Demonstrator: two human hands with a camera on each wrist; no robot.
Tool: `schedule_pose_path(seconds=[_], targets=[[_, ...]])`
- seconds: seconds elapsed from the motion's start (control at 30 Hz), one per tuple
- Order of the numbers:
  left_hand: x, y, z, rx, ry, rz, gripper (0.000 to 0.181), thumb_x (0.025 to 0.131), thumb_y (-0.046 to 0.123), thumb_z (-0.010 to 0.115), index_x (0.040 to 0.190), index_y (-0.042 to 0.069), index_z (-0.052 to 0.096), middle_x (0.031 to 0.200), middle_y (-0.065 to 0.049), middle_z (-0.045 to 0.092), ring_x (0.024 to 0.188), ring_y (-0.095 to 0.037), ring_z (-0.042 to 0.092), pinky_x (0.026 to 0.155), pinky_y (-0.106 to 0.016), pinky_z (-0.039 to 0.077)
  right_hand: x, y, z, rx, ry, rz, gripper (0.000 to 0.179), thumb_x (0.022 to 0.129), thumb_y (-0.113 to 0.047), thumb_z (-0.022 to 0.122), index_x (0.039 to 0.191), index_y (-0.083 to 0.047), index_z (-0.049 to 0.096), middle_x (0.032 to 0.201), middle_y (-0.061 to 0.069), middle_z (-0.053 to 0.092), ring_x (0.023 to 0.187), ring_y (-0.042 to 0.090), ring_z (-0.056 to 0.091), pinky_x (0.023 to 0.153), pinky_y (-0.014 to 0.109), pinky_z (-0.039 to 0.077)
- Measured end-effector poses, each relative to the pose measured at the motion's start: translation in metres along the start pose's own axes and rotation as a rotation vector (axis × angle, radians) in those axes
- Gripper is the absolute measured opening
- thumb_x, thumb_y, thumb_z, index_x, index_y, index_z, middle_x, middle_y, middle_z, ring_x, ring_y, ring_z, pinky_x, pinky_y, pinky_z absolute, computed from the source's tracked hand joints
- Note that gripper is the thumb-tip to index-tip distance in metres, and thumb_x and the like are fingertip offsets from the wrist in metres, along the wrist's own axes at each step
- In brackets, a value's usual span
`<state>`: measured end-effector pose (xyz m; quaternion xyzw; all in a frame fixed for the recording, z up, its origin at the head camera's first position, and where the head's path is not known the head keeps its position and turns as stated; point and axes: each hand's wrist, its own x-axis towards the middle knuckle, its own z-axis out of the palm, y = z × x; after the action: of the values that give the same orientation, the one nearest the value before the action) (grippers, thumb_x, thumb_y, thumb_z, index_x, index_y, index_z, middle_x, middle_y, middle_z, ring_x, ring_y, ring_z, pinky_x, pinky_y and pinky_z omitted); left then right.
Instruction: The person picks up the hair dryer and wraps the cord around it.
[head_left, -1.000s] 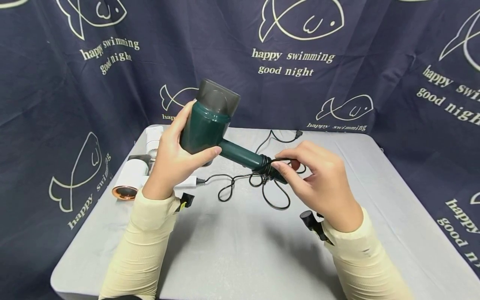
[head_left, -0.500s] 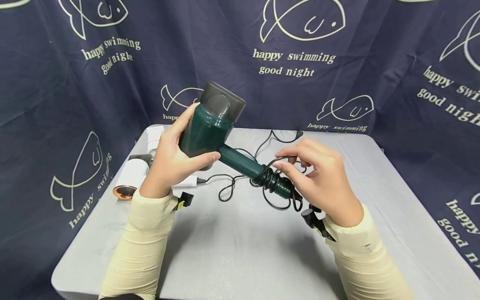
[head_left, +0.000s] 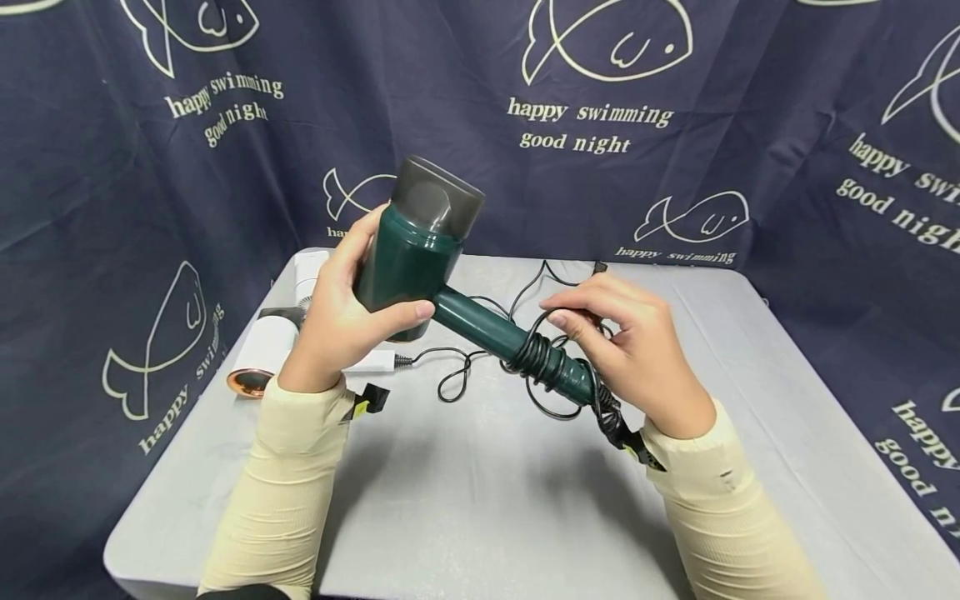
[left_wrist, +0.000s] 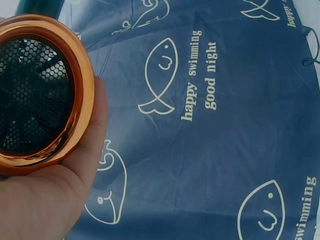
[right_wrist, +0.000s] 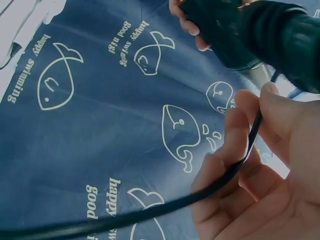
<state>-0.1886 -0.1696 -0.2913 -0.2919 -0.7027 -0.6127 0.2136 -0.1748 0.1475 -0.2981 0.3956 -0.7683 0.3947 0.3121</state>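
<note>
My left hand (head_left: 337, 312) grips the barrel of a dark green hair dryer (head_left: 408, 258), held above the table. A grey nozzle (head_left: 435, 200) tops it, pointing up and away. In the left wrist view the copper-ringed rear grille (left_wrist: 35, 95) faces the camera, with the thumb along its side. The handle (head_left: 480, 321) slants down to the right, and several turns of black cord (head_left: 543, 360) wrap its lower part. My right hand (head_left: 637, 342) pinches the cord between thumb and index finger, just above the handle. In the right wrist view the pinched cord (right_wrist: 215, 185) runs across the curled fingers.
A white hair dryer (head_left: 264, 350) with a copper ring lies on the left of the grey table (head_left: 465, 500), its black cord (head_left: 450, 387) trailing to the middle. Another white appliance (head_left: 309, 271) lies behind it. A plug (head_left: 599, 267) sits near the back edge, before a dark blue curtain (head_left: 465, 108).
The handle's lower end has swung down and toward me, showing more of the wrapped turns. My right hand has shifted slightly left and up, still pinching the cord.
</note>
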Motion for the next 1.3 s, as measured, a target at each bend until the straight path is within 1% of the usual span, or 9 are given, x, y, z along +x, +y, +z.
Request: schedule_pose_path(seconds=[0.27,0.43,0.6,0.7,0.83,0.87,1.07,1.17,1.3], targets=[[-0.001,0.003,0.000,-0.105,-0.001,0.035,0.085,0.072,-0.003,0.084,0.148,0.016,0.054,0.122,-0.014,0.067,0.106,-0.031,0.063,0.089,-0.036,0.053,0.002,0.007,0.009,0.078,-0.018,-0.034,0.025,0.089,0.003,0.075,0.110,-0.010,0.080,0.093,-0.001,0.075,0.080,0.007,0.063,0.074,0.018,0.051],[-0.002,0.003,0.000,-0.141,0.046,0.035,0.081,0.074,-0.002,0.082,0.148,0.013,0.053,0.130,-0.014,0.064,0.111,-0.031,0.062,0.092,-0.034,0.053,0.004,-0.002,0.021,0.121,-0.041,-0.033,0.018,0.097,-0.002,0.066,0.110,-0.005,0.078,0.094,-0.001,0.075,0.078,0.008,0.065,0.073,0.018,0.053],[-0.001,0.003,0.001,-0.170,0.094,0.039,0.078,0.075,-0.006,0.078,0.147,0.012,0.054,0.130,-0.014,0.065,0.111,-0.032,0.063,0.094,-0.035,0.053,-0.001,0.002,0.036,0.094,-0.034,-0.064,0.019,0.095,-0.004,0.061,0.109,-0.005,0.074,0.091,-0.001,0.074,0.077,0.007,0.065,0.073,0.016,0.052],[0.000,0.004,0.001,-0.189,0.113,0.047,0.078,0.076,-0.005,0.077,0.148,0.012,0.053,0.131,-0.015,0.065,0.111,-0.033,0.063,0.093,-0.036,0.054,-0.005,0.005,0.047,0.182,-0.034,-0.025,0.019,0.090,0.010,0.059,0.101,-0.002,0.070,0.085,0.003,0.073,0.075,0.012,0.068,0.071,0.018,0.055],[0.000,0.004,0.001,-0.192,0.153,0.078,0.077,0.076,-0.003,0.079,0.147,0.012,0.053,0.129,-0.017,0.065,0.110,-0.033,0.064,0.091,-0.037,0.055,-0.008,0.003,0.056,0.256,-0.085,0.021,0.017,0.090,0.014,0.060,0.098,0.001,0.068,0.080,0.009,0.073,0.068,0.017,0.070,0.063,0.020,0.056],[0.001,0.004,0.001,-0.191,0.165,0.085,0.076,0.076,-0.002,0.079,0.146,0.011,0.054,0.128,-0.017,0.065,0.109,-0.033,0.064,0.091,-0.036,0.056,-0.008,0.002,0.057,0.205,-0.112,0.020,0.016,0.093,0.010,0.061,0.103,0.000,0.068,0.081,0.006,0.073,0.068,0.015,0.070,0.061,0.019,0.055],[0.002,0.005,0.003,-0.204,0.231,0.097,0.074,0.078,0.001,0.078,0.147,0.012,0.053,0.129,-0.017,0.064,0.110,-0.033,0.064,0.091,-0.036,0.057,-0.012,-0.006,0.057,0.064,-0.252,0.074,0.011,0.101,-0.007,0.059,0.092,-0.012,0.063,0.101,0.000,0.069,0.076,0.002,0.067,0.066,0.016,0.055],[0.003,0.008,0.005,-0.225,0.277,0.088,0.072,0.079,0.001,0.078,0.146,0.011,0.053,0.130,-0.016,0.062,0.111,-0.034,0.064,0.092,-0.037,0.057,-0.013,-0.010,0.058,0.053,-0.276,0.090,0.005,0.100,-0.008,0.060,0.104,-0.012,0.062,0.094,-0.007,0.068,0.076,-0.001,0.066,0.067,0.016,0.055],[0.003,0.013,0.005,-0.232,0.348,0.082,0.071,0.079,0.002,0.078,0.145,0.009,0.053,0.130,-0.015,0.062,0.111,-0.033,0.063,0.092,-0.036,0.056,-0.015,-0.015,0.059,0.012,-0.304,0.096,0.022,0.099,-0.011,0.062,0.120,-0.013,0.059,0.080,-0.014,0.066,0.072,-0.004,0.064,0.066,0.020,0.056]])
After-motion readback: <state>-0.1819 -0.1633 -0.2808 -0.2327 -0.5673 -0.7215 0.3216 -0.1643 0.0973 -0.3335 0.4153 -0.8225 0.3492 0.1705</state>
